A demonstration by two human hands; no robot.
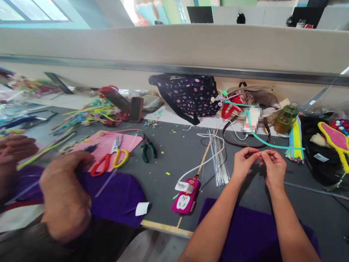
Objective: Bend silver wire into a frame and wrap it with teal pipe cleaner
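Both hands are up over the right part of the table, fingertips meeting. My left hand (246,162) pinches thumb against forefinger. Touching it tip to tip, my right hand (273,165) makes the same kind of pinch. Whatever lies between the fingertips is too small to make out. Just beyond my fingers a turquoise pipe cleaner (275,146) curves across the table. Left of my left hand lies a bundle of thin silvery wires (218,160). Yellow and blue pipe cleaners (295,140) lie bunched at the right, by a greenish bottle (286,118).
A magenta power strip (187,196) with a white plug and cable sits left of my arms. Green-handled pliers (148,147) and red-and-yellow scissors (111,156) lie farther left. A co-worker's arm (65,196) rests there. A dark patterned bag (188,96) leans against the partition.
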